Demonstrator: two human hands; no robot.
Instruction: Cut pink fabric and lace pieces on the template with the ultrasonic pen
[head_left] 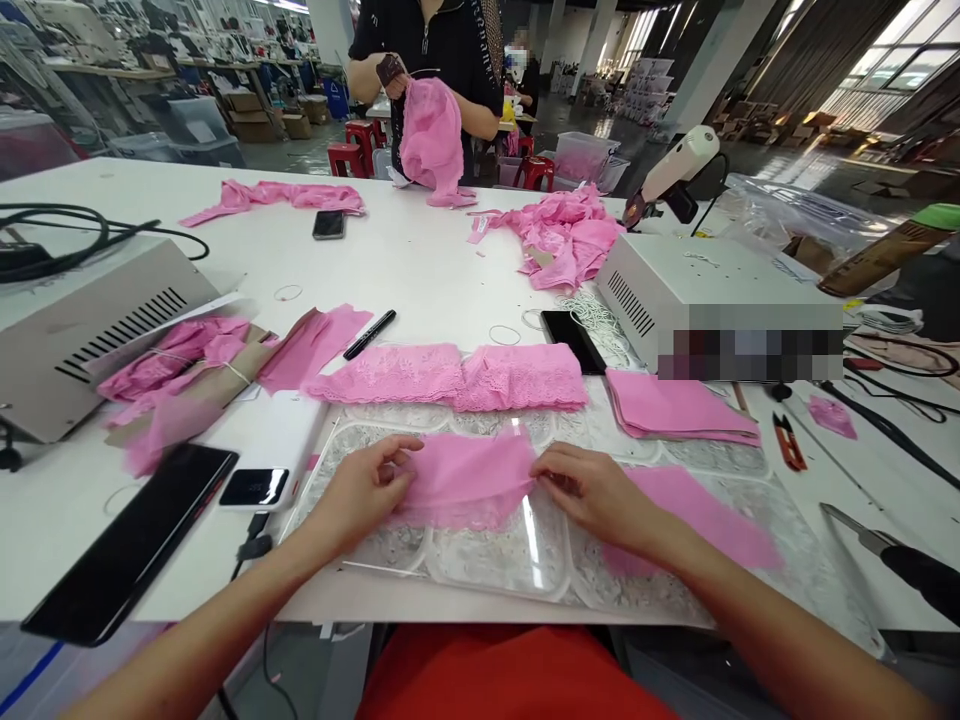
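A small sheer pink fabric piece is stretched over the clear compartmented tray. At its left edge, my left hand pinches the cloth between thumb and fingers. My right hand grips the opposite edge with bent fingers. Just beyond the piece lies a pink lace strip. Another sheer pink piece lies partly under my right forearm. A folded stack of pink fabric rests on the tray's far right part.
Grey machine boxes stand left and right. Nearby are a marker pen, phones, orange snips, scissors and a rubber-banded pink bundle. Across the table, a person in black holds a pink garment.
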